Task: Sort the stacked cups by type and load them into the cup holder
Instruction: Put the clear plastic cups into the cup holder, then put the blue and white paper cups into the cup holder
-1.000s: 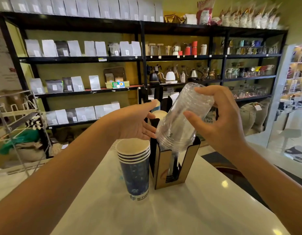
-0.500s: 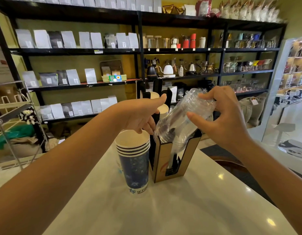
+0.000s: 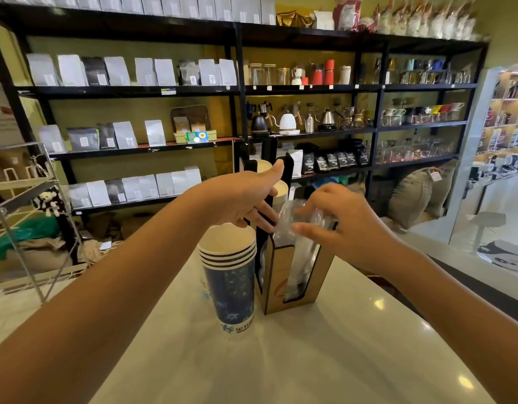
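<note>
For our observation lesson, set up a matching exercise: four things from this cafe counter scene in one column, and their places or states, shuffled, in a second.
Things:
1. clear plastic cups
2. blue paper cup stack
3. left hand
4. white kettle

Places or states:
A. on a black shelf at the back
B. standing free on the white counter, left of the holder
C. steadying the cup holder by its black upright
D. going down into the holder's front slot, right hand on top

Pairs: 1-D, 2-B, 3-C, 4-A
</note>
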